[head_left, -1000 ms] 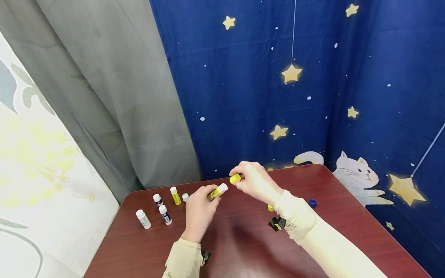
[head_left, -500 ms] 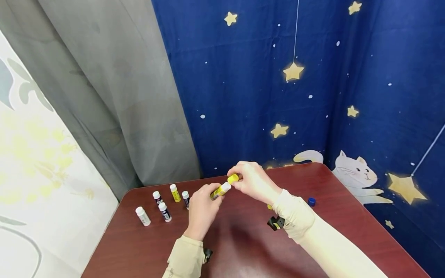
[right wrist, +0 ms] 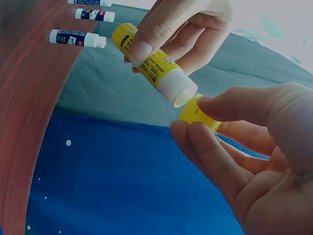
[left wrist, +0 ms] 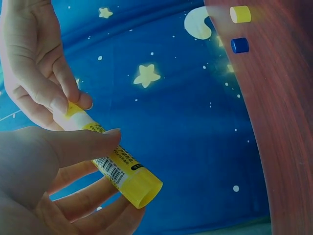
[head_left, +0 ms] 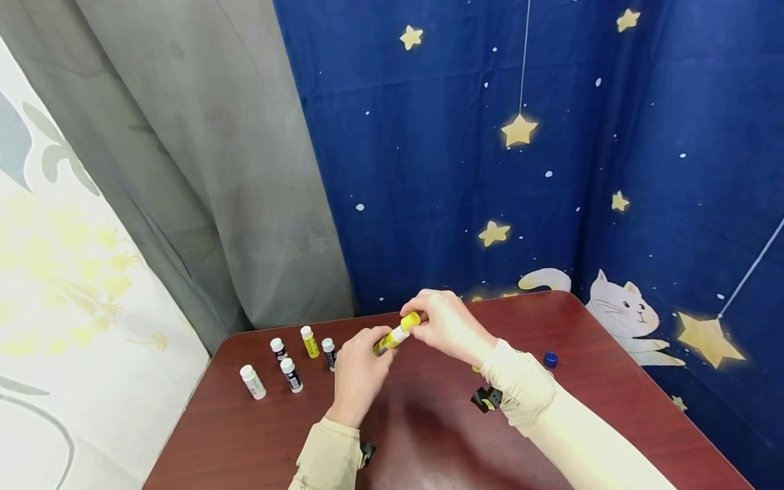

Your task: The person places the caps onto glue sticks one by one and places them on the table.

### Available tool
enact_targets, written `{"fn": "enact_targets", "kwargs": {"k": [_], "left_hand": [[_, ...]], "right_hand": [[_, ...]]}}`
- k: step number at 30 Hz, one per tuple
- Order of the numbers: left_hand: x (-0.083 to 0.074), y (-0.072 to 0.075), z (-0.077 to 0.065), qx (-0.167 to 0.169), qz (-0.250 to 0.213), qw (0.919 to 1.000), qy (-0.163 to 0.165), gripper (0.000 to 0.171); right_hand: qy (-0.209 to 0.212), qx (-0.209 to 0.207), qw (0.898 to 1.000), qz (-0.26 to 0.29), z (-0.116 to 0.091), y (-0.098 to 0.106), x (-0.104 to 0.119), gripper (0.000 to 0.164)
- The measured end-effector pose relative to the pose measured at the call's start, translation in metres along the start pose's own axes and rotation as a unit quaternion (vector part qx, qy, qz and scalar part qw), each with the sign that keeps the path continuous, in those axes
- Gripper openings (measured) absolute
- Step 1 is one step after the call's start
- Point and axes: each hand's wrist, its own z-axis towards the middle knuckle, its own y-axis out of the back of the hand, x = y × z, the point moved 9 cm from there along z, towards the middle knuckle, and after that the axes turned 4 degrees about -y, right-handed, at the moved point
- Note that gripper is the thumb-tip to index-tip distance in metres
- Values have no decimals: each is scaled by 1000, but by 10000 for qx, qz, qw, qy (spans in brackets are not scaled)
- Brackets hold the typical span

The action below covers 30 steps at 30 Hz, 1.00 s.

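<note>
My left hand (head_left: 361,364) grips a yellow glue stick (right wrist: 151,68) by its printed body, held tilted above the table. Its white upper end points toward my right hand (head_left: 450,323), whose thumb and fingertips pinch a yellow cap (right wrist: 194,116). The cap lies against or just at the mouth of the white end. In the right wrist view it sits slightly off line with the stick, and how far it is on cannot be told. A white band shows between cap and body in the head view.
Several capless glue sticks stand at the table's left: a white one (head_left: 253,382), a yellow one (head_left: 309,342) and dark ones (head_left: 291,376). A blue cap (head_left: 550,359) and another yellow cap (left wrist: 240,14) lie on the right of the reddish table (head_left: 588,401). Curtains hang behind.
The cap and glue stick were apart a second ago. My left hand has moved slightly right and the cap slightly down and left, so they now meet.
</note>
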Motion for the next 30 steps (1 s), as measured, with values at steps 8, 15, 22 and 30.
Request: {"fn": "enact_targets", "kwargs": {"k": [8,15,22,30], "left_hand": [[-1,0,0,20,-19,10000,18,34],[-1,0,-2,24,-32,10000,29,34],[0,0,-3,44,-4,10000,65,34],[2,0,-3,50,-29,9999,104,35]], "right_hand": [[-55,81,9999,94,0,-2,0,21],[-21,95,9998,155,-3,-3,0,21],[-79,153,9996,242,-4,-5,0,21],[-118,167,9989,421,-5,-4,0,22]]}}
